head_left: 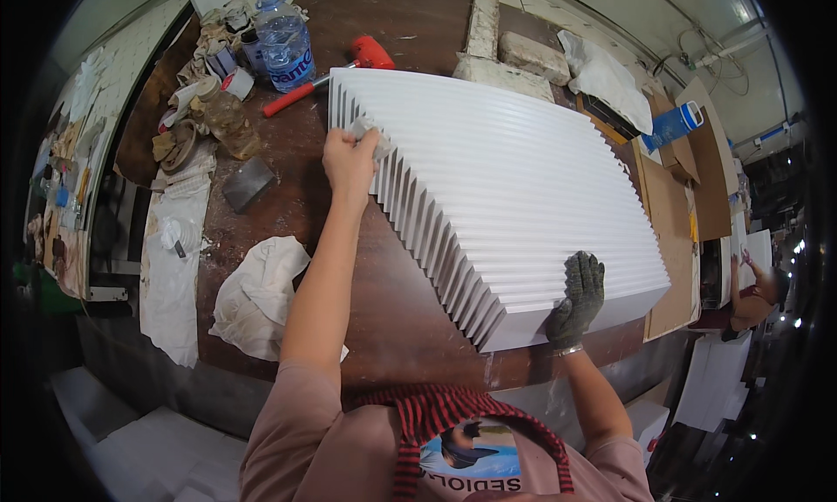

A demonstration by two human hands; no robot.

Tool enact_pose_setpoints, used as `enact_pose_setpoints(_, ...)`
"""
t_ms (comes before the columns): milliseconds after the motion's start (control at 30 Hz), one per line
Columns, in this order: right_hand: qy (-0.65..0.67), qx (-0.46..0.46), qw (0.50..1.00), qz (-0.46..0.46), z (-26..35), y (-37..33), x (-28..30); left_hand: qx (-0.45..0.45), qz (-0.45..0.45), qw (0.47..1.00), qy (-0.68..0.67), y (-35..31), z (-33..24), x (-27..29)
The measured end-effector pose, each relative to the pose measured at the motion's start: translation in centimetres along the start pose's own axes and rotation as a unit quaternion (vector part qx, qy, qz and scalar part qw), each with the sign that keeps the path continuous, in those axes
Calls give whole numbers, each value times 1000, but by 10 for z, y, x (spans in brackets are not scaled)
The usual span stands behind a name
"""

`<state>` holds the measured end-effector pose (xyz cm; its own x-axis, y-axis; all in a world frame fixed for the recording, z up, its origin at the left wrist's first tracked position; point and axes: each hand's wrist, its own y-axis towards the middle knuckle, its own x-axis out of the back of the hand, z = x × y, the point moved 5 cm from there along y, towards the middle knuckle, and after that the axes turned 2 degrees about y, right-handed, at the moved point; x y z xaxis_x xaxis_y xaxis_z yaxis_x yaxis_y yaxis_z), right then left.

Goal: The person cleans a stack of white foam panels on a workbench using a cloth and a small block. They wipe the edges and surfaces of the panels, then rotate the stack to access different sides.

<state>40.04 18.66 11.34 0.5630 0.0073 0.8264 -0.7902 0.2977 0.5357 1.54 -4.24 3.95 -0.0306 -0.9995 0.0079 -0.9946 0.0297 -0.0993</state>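
Observation:
A large white block with a ridged top (514, 179) lies on the brown table, its left side a row of thin, fin-like edges. My bare left hand (350, 166) is closed on a small pale grey pad (377, 136), pressed at the block's far left edge; the pad's exact kind is hard to make out. At the near right, my right hand (579, 300), in a dark knitted glove, rests flat on the block's top and near edge, fingers stretched out. Just beyond my left hand lies a red mallet (372, 54), partly behind the block.
A dark grey block (248, 185) and a crumpled white cloth (260, 297) lie left on the table (384, 301). A large water bottle (283, 44) and cluttered jars stand far left. Cardboard (670, 249) borders the right, near a blue jug (673, 125). Another person (757, 297) is at far right.

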Motion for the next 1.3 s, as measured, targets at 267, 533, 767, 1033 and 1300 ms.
enact_pose_setpoints(267,2,-8,1000,8,-1,1,1,-1,46,962,269,-48,33,26)
enact_pose_setpoints(533,3,-8,1000,1,1,1,0,3,-16,995,100,44,-9,2)
enact_pose_setpoints(767,-7,-5,1000,2,0,1,2,56,29,974,216,-13,35,39)
enact_pose_setpoints(1033,-4,-8,1000,4,2,2,0,8,-6,1000,7,71,-1,3)
enact_pose_setpoints(1300,-4,-5,1000,9,0,1,-1,118,41,953,276,29,51,52)
